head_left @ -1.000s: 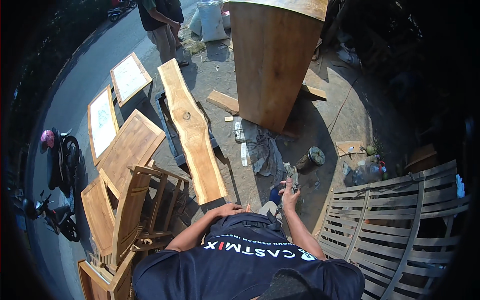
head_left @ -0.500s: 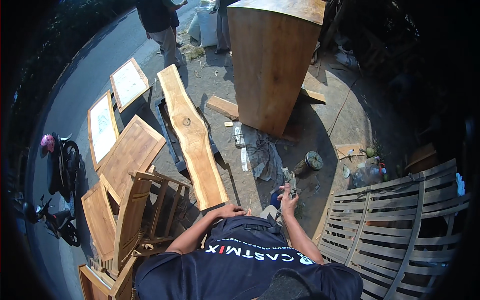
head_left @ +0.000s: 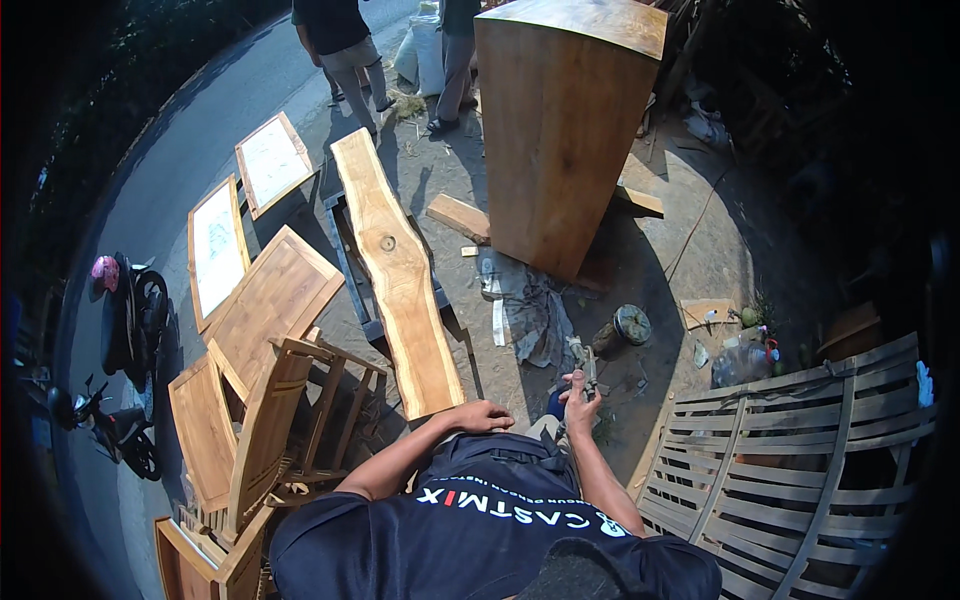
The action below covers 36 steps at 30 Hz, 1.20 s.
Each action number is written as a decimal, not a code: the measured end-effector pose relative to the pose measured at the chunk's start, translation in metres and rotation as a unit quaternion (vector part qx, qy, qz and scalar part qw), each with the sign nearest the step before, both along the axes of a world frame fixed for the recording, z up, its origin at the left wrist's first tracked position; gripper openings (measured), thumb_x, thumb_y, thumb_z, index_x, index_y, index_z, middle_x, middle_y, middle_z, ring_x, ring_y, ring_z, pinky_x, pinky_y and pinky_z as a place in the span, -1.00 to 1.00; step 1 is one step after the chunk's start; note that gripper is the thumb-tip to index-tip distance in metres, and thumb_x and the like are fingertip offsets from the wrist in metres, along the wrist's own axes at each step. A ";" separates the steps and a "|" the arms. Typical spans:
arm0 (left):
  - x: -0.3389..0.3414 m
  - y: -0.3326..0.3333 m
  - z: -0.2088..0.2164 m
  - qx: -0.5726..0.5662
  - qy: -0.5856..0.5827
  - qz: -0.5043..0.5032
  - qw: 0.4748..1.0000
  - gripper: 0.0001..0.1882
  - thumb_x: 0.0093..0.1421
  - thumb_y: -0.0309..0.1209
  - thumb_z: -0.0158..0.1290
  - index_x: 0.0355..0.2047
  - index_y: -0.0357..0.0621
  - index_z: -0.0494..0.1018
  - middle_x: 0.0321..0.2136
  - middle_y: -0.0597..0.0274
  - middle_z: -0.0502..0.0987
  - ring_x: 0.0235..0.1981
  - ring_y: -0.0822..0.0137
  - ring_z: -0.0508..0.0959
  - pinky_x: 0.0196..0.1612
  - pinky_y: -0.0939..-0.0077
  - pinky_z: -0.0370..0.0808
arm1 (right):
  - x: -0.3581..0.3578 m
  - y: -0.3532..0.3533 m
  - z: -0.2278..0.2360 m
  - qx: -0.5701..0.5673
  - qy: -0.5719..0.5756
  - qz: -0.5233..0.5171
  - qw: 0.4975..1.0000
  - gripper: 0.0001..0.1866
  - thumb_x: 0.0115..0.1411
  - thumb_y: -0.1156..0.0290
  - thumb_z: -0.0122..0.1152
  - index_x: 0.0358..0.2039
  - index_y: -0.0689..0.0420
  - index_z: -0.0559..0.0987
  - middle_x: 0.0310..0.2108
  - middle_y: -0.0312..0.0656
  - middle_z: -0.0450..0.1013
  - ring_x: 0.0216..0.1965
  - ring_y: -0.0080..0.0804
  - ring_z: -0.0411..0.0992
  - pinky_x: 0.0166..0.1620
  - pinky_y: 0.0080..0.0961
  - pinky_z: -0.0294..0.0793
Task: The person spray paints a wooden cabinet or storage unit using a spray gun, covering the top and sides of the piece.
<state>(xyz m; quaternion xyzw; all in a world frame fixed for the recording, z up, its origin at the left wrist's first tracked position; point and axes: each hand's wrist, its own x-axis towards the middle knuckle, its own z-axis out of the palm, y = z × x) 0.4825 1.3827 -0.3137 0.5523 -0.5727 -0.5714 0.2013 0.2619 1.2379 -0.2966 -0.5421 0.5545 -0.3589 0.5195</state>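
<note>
Fingers of right hand (head_left: 578, 398) grip small tool (head_left: 584, 362).

2 motorbikes (head_left: 125, 310), 2 framed panels (head_left: 272, 160), 1 long slab (head_left: 398, 275), 1 tall cabinet (head_left: 560, 130)

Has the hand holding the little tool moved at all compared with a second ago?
No, hardly: the right hand grips the small tool at the same spot, just right of the near end of the long wooden slab.
</note>
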 end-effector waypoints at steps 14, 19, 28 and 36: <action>-0.023 -0.065 0.021 -0.088 0.025 -0.013 0.996 -0.55 0.44 -0.07 0.03 0.10 -0.17 0.56 -0.04 -0.01 0.67 0.01 0.07 0.65 0.11 0.22 0.54 | 0.001 0.001 0.029 -0.006 -0.021 0.024 0.999 -0.43 0.37 -0.17 0.18 -0.31 0.18 0.65 -0.47 -0.30 0.57 -0.61 -0.51 0.45 -0.45 -0.48 0.41; -0.033 -0.061 0.033 -0.072 0.089 0.018 0.993 -0.53 0.46 -0.23 0.04 0.26 -0.22 0.39 0.08 -0.06 0.59 0.12 0.13 0.60 0.19 0.27 0.51 | 0.007 -0.001 0.035 -0.021 -0.057 0.016 0.998 -0.44 0.39 -0.15 0.18 -0.31 0.19 0.65 -0.38 -0.26 0.61 -0.60 -0.53 0.47 -0.45 -0.49 0.44; -0.057 -0.069 0.024 -0.085 0.182 0.085 0.976 -0.56 0.52 -0.29 -0.03 0.26 -0.32 0.40 0.09 0.07 0.58 0.13 0.34 0.52 0.22 0.38 0.44 | 0.023 -0.005 0.041 -0.106 -0.049 0.019 0.993 -0.44 0.40 -0.13 0.18 -0.34 0.20 0.64 -0.56 -0.35 0.45 -0.62 -0.61 0.33 -0.48 -0.51 0.32; -0.065 -0.081 0.004 -0.015 0.308 0.154 0.939 -0.67 0.45 -0.40 0.09 0.15 -0.28 0.52 -0.06 0.34 0.63 -0.05 0.52 0.54 0.06 0.51 0.50 | 0.029 -0.014 0.058 -0.189 -0.007 0.016 0.982 -0.46 0.42 -0.12 0.14 -0.37 0.13 0.67 -0.64 -0.43 0.34 -0.55 -0.58 0.31 -0.31 -0.43 0.19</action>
